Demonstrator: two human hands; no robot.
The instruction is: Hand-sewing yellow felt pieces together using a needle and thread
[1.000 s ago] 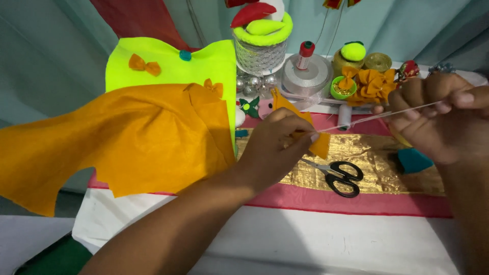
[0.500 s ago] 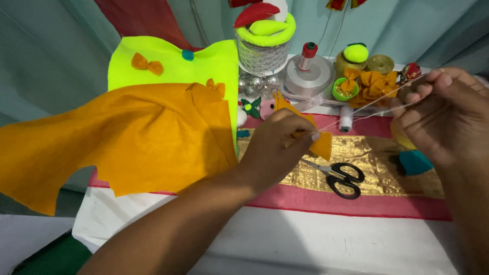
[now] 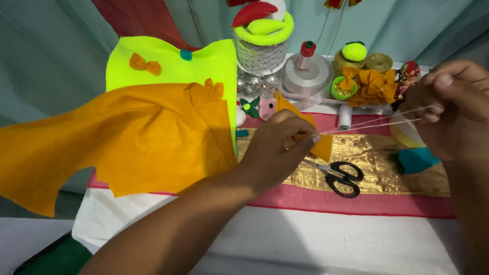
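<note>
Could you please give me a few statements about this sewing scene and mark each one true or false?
1. The left hand pinches a small orange felt piece. True.
2. The white thread runs taut from the felt piece to the right hand. True.
3. The black-handled scissors are held in the right hand. False: they lie on the gold cloth, untouched.
4. The large orange felt sheet lies under the neon yellow sheet. False: it lies over it.
5. A white thread spool stands upright behind the thread. True.
</note>
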